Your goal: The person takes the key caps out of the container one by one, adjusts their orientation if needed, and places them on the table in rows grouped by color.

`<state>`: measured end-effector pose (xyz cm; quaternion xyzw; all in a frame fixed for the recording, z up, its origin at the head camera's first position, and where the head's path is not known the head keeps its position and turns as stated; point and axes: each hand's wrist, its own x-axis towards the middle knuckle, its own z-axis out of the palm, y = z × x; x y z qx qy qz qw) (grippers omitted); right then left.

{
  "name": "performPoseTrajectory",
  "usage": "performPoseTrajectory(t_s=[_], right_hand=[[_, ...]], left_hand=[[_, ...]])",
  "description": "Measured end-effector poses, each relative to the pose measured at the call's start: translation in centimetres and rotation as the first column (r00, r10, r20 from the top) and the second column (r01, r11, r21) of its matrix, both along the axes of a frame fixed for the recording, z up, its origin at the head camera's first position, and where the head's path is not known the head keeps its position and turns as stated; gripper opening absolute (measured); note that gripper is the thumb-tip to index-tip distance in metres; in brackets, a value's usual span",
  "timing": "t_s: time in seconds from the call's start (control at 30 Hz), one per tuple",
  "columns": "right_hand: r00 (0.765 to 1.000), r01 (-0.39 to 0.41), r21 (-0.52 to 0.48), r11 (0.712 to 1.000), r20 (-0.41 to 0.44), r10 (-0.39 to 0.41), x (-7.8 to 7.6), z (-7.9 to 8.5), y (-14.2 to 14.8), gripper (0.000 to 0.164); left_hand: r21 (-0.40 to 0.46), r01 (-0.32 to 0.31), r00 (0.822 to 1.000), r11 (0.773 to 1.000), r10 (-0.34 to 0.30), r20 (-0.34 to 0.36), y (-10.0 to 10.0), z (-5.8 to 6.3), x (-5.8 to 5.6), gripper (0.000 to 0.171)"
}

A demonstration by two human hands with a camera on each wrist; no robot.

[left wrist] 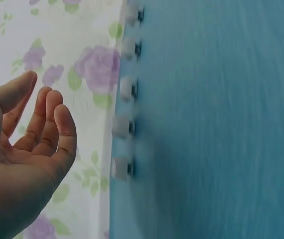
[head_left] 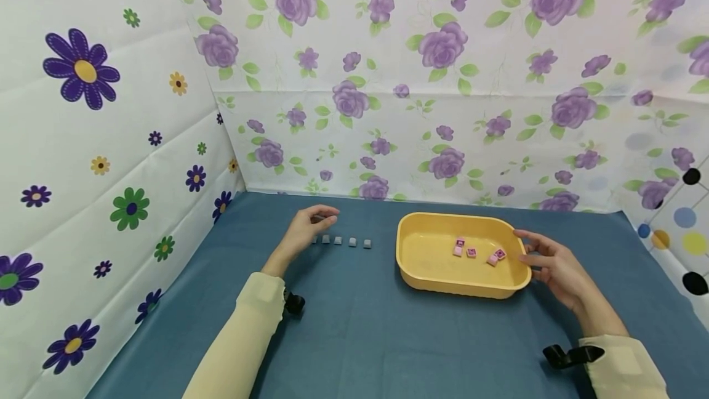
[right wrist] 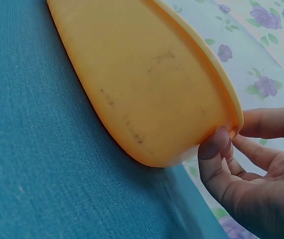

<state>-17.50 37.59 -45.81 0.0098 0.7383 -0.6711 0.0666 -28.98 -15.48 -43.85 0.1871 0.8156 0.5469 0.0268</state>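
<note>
Five-fingered and loosely bent, my left hand (head_left: 303,231) hovers by the left end of a row of small pale-grey cube-like pieces (head_left: 338,241). Nothing shows between its thumb and fingers in the left wrist view, where the grey pieces (left wrist: 124,127) show dark undersides. A yellow plastic tray (head_left: 437,282) stands to the right of the row. Several small pink pieces (head_left: 471,253) lie inside it, some with darker square faces. My right hand (head_left: 559,270) pinches the tray's right end; in the right wrist view its thumb presses the outer wall and the index finger lies at the rim.
A blue cloth (head_left: 388,350) covers the table. Behind it hangs a white sheet with purple roses (head_left: 349,100), and another flowered sheet (head_left: 133,208) borders the left side. A dotted sheet (head_left: 684,217) is at the right. Each wrist wears a black camera mount (head_left: 570,357).
</note>
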Motion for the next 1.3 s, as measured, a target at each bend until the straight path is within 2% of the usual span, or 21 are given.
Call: performPoseTrajectory(t_s=[0.2,0.43,0.67,0.8,1.03,1.3], right_hand=[[1.000,-0.003,0.006,1.000,0.000,0.003,0.0,0.1,-0.1,0.065],[1.000,-0.005,-0.007,1.000,-0.011,0.005,0.0,0.3,-0.2,0.064],[1.000,-0.005,-0.017,1.000,-0.022,0.004,0.0,0.3,-0.2,0.063],[1.000,-0.003,-0.032,0.999,-0.014,0.002,0.0,0.3,-0.1,0.063],[1.000,-0.002,-0.029,1.000,-0.004,0.002,0.0,0.1,-0.1,0.062],[1.000,-0.009,-0.041,0.999,-0.007,0.008,0.1,0.1,-0.1,0.063]], left_hand=[[0.038,0.036,0.999,0.999,-0.037,0.034,1.5,0.2,0.2,0.034],[0.056,0.092,0.995,0.994,-0.094,0.029,3.3,0.2,0.2,0.033],[0.058,0.117,0.993,0.991,-0.119,0.025,6.6,1.7,0.3,0.031],[0.088,0.159,0.986,0.983,-0.162,0.027,8.8,2.4,0.5,0.029],[0.124,0.228,0.971,0.966,-0.235,0.049,11.8,2.7,0.8,0.029],[0.115,0.266,0.961,0.957,-0.273,0.044,13.9,3.6,1.1,0.029]])
